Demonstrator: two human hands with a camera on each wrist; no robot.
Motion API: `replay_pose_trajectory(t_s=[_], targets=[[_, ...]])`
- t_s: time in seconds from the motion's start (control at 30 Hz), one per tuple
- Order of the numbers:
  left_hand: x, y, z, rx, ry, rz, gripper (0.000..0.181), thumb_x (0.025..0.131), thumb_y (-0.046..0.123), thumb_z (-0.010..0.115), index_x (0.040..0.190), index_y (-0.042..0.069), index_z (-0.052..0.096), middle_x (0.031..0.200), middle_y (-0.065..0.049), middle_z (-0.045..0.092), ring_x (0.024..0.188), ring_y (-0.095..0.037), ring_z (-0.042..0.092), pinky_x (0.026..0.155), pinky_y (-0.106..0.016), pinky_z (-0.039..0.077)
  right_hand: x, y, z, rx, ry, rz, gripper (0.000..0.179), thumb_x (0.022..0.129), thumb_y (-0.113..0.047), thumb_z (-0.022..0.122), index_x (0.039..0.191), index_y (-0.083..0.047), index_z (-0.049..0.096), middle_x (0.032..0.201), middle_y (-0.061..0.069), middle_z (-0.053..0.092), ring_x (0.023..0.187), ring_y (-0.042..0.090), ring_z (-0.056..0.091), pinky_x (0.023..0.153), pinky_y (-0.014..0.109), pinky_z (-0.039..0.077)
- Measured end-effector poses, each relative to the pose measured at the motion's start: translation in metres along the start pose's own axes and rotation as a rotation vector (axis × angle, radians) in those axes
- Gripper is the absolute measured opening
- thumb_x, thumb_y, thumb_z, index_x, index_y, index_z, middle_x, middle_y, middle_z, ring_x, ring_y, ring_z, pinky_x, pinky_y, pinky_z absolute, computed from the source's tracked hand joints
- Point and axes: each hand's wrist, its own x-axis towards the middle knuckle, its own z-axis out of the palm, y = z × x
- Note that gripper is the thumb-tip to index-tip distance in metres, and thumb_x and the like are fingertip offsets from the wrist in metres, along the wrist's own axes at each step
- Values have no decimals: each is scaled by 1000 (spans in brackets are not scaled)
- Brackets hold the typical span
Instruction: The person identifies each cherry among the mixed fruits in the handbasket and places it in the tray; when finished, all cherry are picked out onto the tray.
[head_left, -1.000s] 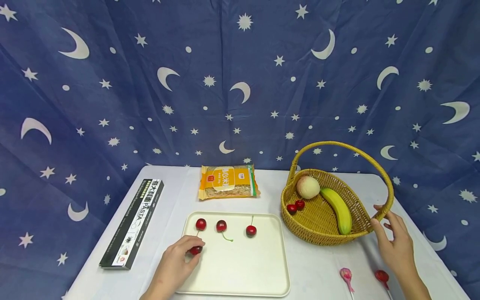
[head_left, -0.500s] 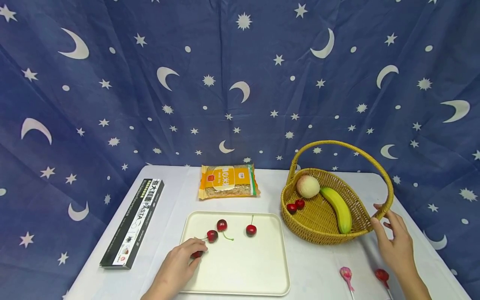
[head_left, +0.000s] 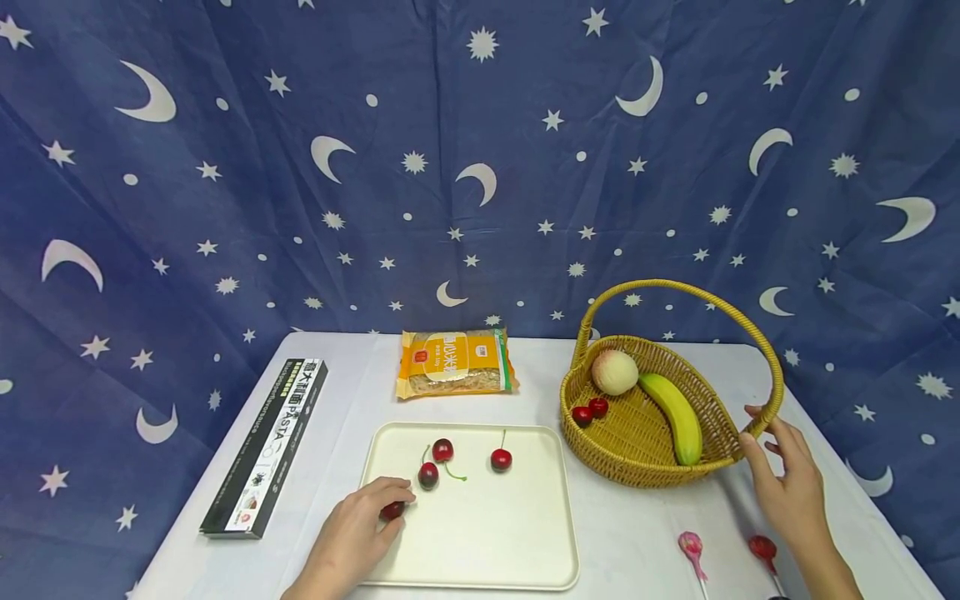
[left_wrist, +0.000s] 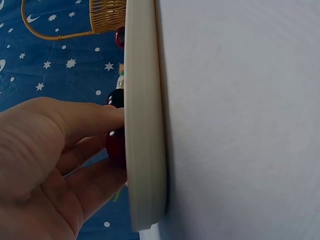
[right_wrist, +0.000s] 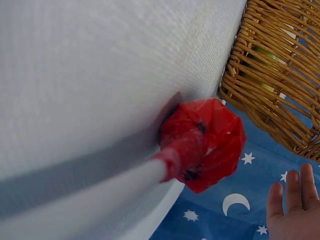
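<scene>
At the left side of the cream tray (head_left: 487, 542), my left hand (head_left: 348, 533) pinches a dark red cherry (head_left: 392, 510) between thumb and fingers; the fingers partly cover it. In the left wrist view, that cherry (left_wrist: 116, 147) shows behind the tray's rim. Just beyond the fingertips lies a second cherry (head_left: 428, 476), its stem pointing away. Two more stemmed cherries rest farther along the tray, one dark red cherry (head_left: 442, 450) and one brighter cherry (head_left: 501, 460). My right hand (head_left: 787, 487) holds the base of the wicker basket's (head_left: 637, 475) handle, thumb in front.
Inside the basket are a peach (head_left: 615, 372), a banana (head_left: 675, 417) and two cherries (head_left: 590, 412). A pink lollipop (head_left: 692, 547) and a red lollipop (head_left: 762, 548) lie before it. An orange food packet (head_left: 455, 364) is behind the tray; a black pasta box (head_left: 262, 450) lies left.
The cherry at the tray's upper left has moved right and toward me, and its stem has swung round to point away. My left hand has barely shifted; my right hand stays at the handle.
</scene>
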Motion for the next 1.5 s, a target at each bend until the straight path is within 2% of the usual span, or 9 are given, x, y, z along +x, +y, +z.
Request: replay_pose_trajectory(t_s=[0.13,0.27,0.37,0.73,0.97,1.23,1.5], targets=[[1,1,0,6,5,11,30,77,1,89,99,20,82,120,5,79,114,-18,76,99,-41,61,1,0,-1,1,0,-3,42,106,-15,65,148,-15,61,132,-39,46,124,-29,35,95,-6,29],[2,3,-1,7,12,22,30,77,1,90,99,19,82,120,4,79,113,-18,77,98,-40,62,2,1,-2,1,-1,-6,42,106,-15,64,148,-15,61,130,-47,40,123,-29,35,95,-6,29],[3,5,-1,8,20,28,30,76,2,90,99,20,82,120,5,79,114,-18,76,99,-40,62,3,2,-3,2,1,-11,42,106,-14,65,147,-14,61,129,-47,40,123,-29,35,95,-6,29],[12,12,-2,-7,79,93,30,77,3,91,98,21,81,121,7,79,113,-15,76,99,-39,62,6,2,-4,6,6,-19,42,105,-13,66,147,-14,62,131,-39,46,124,-27,37,96,-5,30],[16,16,0,-35,105,164,29,77,2,90,98,21,81,119,9,79,111,-15,76,96,-38,62,4,2,-3,5,2,-19,41,106,-14,65,147,-13,61,131,-46,42,126,-28,36,96,-5,30],[13,17,5,-53,129,248,31,74,0,92,96,20,81,115,8,79,107,-13,76,90,-35,64,-6,3,3,-7,-8,0,41,105,-14,67,146,-14,62,132,-44,43,126,-28,35,94,-5,29],[24,23,8,-68,183,321,33,71,-1,94,94,18,80,111,6,79,103,-12,77,89,-34,64,0,5,2,4,6,-9,41,106,-14,66,147,-15,62,132,-45,43,127,-26,37,96,-4,30]])
